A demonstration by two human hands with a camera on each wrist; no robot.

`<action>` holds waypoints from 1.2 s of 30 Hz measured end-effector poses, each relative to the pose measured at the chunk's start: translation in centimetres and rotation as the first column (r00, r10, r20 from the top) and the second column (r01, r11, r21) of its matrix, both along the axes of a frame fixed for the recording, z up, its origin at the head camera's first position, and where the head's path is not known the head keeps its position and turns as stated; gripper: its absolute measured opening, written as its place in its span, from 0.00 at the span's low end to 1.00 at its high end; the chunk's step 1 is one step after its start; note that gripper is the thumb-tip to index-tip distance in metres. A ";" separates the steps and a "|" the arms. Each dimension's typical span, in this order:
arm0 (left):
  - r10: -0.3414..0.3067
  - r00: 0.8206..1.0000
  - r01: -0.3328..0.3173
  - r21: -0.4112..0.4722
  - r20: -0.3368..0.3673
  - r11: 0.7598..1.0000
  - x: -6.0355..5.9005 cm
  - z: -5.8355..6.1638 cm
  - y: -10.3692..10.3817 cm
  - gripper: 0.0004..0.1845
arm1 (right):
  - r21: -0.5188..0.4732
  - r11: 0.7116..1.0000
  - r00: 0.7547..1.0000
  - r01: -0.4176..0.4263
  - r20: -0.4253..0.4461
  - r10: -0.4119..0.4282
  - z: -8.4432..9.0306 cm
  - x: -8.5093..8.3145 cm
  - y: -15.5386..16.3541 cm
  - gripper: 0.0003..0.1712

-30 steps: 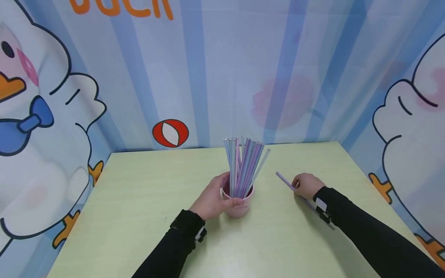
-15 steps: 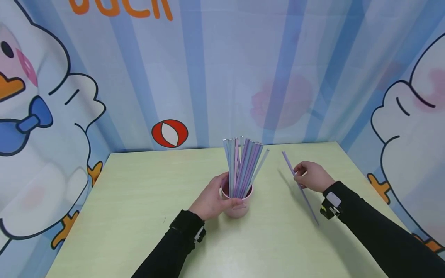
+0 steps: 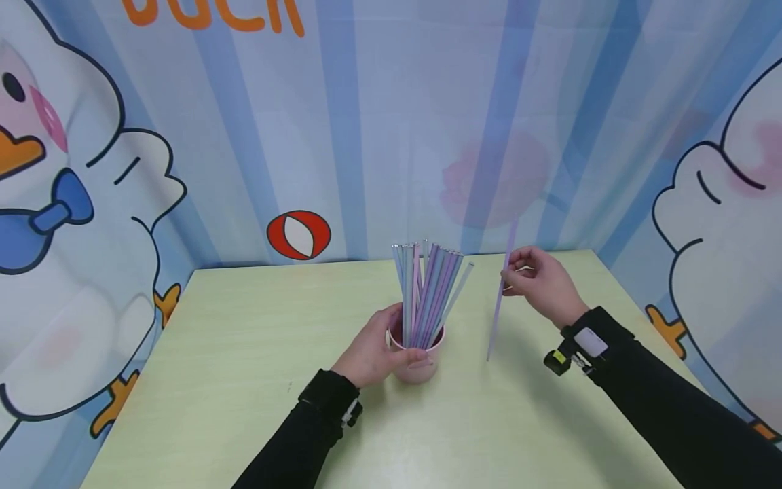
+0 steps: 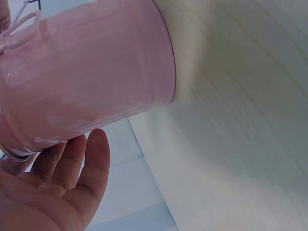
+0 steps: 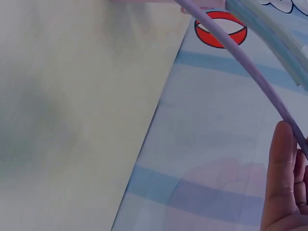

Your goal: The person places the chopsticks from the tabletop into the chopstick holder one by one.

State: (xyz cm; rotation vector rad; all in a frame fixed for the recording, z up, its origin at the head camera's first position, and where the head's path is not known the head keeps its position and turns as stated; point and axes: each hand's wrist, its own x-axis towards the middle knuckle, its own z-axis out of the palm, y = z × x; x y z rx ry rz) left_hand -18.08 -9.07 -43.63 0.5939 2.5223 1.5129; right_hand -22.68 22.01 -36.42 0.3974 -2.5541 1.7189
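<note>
A cup (image 3: pixel 417 360) filled with upright straws (image 3: pixel 427 288) is set at the middle of the desk (image 3: pixel 244 353), clasped from its left by the left hand (image 3: pixel 373 353), while a single straw (image 3: pixel 497 305) is held nearly upright to its right by the right hand (image 3: pixel 540 285), in front of the backdrop (image 3: pixel 366 122).

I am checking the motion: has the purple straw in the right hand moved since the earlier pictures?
Yes. The purple straw rose off the table and now stands almost upright, right of the pink cup.
</note>
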 end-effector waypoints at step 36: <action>-0.005 1.000 0.005 0.007 0.020 1.000 0.0 0.1 0.0 0.47 | -0.263 0.964 0.995 -0.047 -0.099 0.022 -0.7 1.4 -5.6 0.19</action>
